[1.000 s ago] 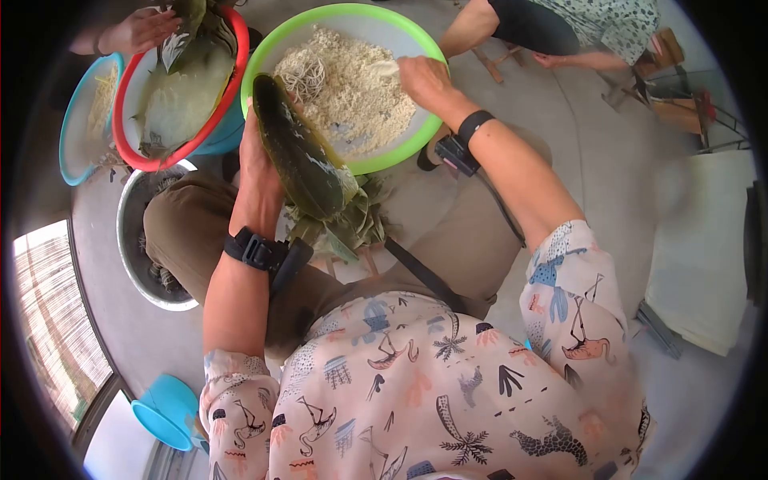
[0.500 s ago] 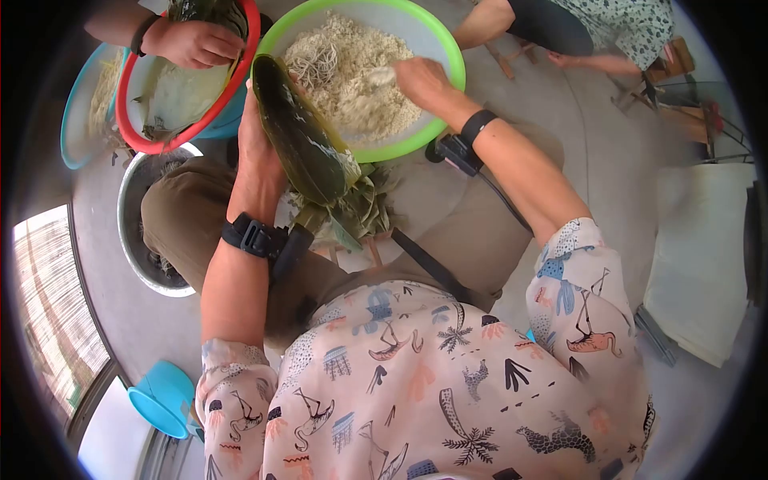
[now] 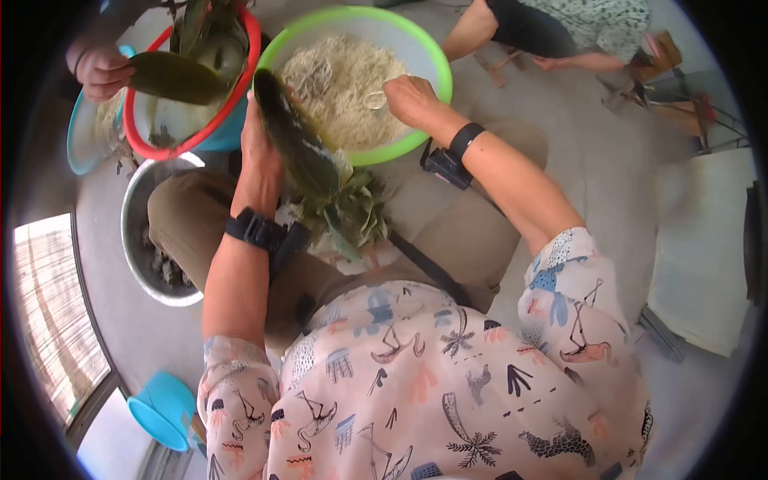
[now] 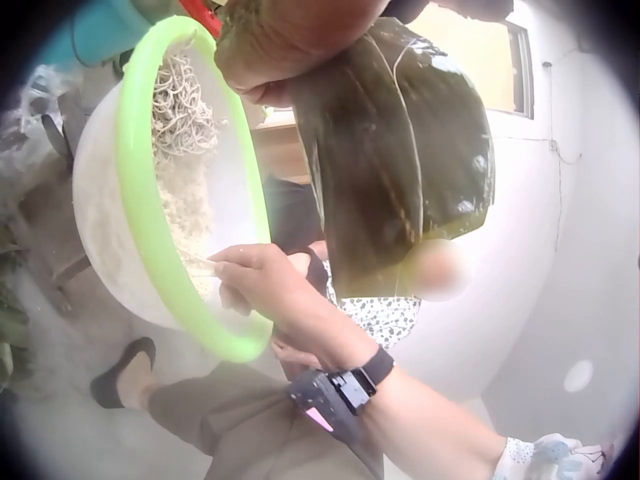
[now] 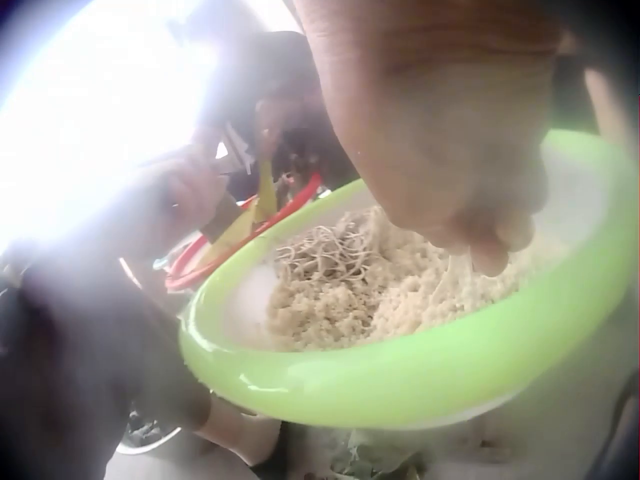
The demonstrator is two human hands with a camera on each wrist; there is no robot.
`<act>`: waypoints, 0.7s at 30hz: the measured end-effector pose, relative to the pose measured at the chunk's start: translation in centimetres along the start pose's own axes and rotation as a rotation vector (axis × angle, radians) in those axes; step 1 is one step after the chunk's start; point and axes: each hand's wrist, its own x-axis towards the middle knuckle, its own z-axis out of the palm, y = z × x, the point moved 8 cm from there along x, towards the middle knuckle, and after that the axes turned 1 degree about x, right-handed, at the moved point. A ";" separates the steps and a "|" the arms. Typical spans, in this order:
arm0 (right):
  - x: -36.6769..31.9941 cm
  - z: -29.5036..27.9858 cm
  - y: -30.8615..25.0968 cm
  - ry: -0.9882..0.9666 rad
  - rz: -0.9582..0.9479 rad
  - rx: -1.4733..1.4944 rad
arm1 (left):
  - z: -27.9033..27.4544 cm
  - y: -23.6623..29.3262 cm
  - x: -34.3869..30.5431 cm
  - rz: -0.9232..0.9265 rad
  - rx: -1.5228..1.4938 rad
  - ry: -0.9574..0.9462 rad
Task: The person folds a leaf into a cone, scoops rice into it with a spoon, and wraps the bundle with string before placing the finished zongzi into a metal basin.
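Pinching the spoon (image 3: 374,99) in the grain (image 3: 352,126), top centre, our right hand (image 3: 413,101) looks less blurred now; our left hand (image 3: 256,148) grips the leaf (image 3: 302,152) beside it, so we judge scooping ongoing.

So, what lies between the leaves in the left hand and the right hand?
Pale grain in the green-rimmed bowl, plus a tangle of string near the leaves; the head view shows it.

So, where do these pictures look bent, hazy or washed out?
Head view: black rounded corners, the frame beside the striped panel curving; left wrist view: shiny highlights on the leaf, a pale blurred blob by its lower edge; right wrist view: glare floods the upper left, haze softens the right hand.
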 end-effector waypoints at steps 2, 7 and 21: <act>0.0 -0.9 1.4 0.226 -0.065 0.017 | -0.8 1.1 0.7 0.195 0.196 0.065; -1.2 -0.7 3.5 0.441 0.015 0.109 | 6.0 0.9 -2.2 0.291 0.217 0.016; -3.0 -2.3 1.8 0.382 0.035 -0.229 | 4.7 -1.4 -1.5 0.121 0.088 -0.164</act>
